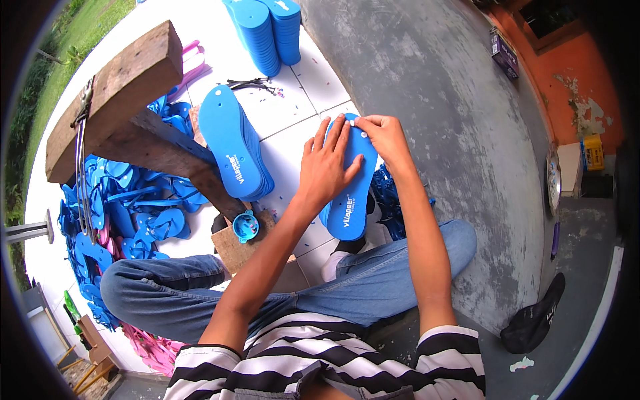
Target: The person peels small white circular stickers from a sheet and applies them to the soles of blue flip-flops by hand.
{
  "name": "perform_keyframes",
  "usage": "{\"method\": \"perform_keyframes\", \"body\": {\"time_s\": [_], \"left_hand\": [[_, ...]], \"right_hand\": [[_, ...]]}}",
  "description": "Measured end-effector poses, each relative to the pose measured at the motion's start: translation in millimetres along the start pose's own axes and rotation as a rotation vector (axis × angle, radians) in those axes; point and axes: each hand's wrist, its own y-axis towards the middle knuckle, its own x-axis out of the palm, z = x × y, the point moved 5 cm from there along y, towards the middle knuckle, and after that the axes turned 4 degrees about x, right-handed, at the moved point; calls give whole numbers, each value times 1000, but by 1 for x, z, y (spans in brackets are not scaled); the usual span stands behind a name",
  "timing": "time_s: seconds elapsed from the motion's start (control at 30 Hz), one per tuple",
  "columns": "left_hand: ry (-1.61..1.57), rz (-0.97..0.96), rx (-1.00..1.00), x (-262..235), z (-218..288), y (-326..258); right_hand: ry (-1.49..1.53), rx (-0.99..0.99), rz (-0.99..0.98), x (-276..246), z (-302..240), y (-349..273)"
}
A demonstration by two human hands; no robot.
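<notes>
A blue foam sandal sole [353, 200] lies lengthwise in front of me on the white tiled floor. My left hand [327, 167] rests flat on its upper half, fingers spread. At the toe end of that sole, my right hand [383, 137] pinches with its fingertips. Blue straps [390, 193] lie just under and right of the sole. What the right fingertips hold is too small to tell.
A stack of blue soles [233, 143] lies to the left, two taller stacks [267, 30] farther away. A wooden block frame [127, 107] stands at left over a heap of blue straps [113, 220]. A small blue cup [245, 227] sits on a wooden base. Grey concrete lies right, with a black cap [533, 323].
</notes>
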Motion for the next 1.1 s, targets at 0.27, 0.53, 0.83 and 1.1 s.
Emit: {"method": "perform_keyframes", "body": {"time_s": [0.27,0.53,0.83,1.1], "left_hand": [[109,-60,13,2,6,3],[274,-135,52,0,9,18],[76,-107,-101,5,37,17],[-236,53,-209,-23,19,32]], "right_hand": [[-330,-63,145,-2,-10,0],[-576,-122,382,-30,-75,-45],[-387,-202,472,-67,-86,-62],[-331,-243,505,-80,-74,-71]]}}
